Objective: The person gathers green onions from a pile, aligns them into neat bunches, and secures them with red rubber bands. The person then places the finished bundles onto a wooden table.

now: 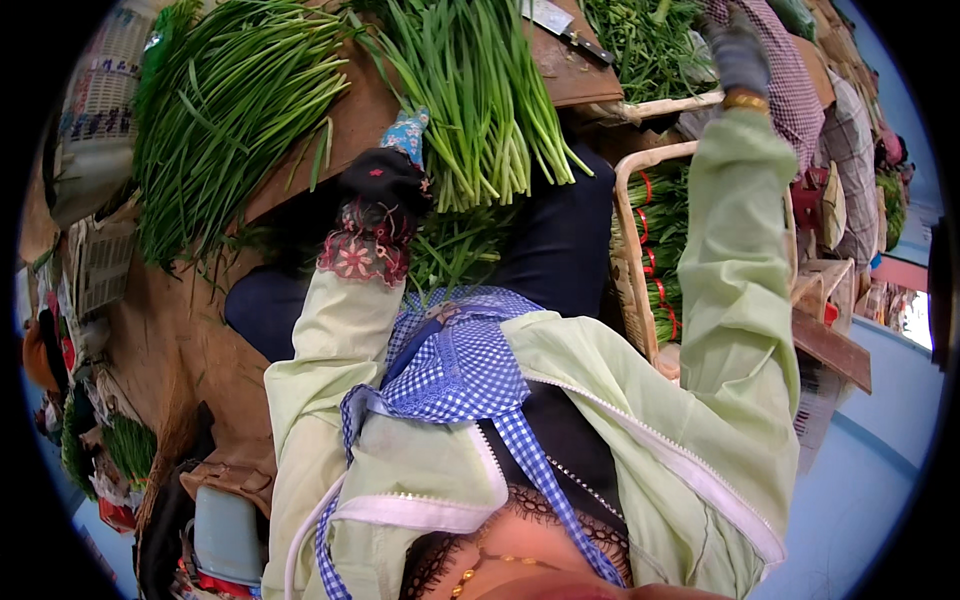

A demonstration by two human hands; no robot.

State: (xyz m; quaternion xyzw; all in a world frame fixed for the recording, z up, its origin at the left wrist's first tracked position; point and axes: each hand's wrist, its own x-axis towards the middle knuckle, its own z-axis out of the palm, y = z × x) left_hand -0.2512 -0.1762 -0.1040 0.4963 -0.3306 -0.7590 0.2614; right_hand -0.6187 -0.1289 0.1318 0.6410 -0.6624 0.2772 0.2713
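My left hand (405, 136), in a blue patterned glove with a dark lace-edged cuff, is against the left side of a loose bunch of long green chives (470, 110). Its fingers are hidden among the stalks, so its grip does not show. The pale stalk ends point toward me over my lap. My right hand (740, 58), in a grey glove, reaches far out to the upper right and is blurred. It is near a checked cloth (788, 75) and a heap of greens (645, 50). What it touches, if anything, cannot be made out.
A large pile of chives (235, 110) lies at the upper left. A knife (570, 30) rests on the wooden board (572, 75) beyond the bunch. A cream crate (628, 240) at my right holds bunches tied with red bands. A light-blue bin (225, 535) stands lower left.
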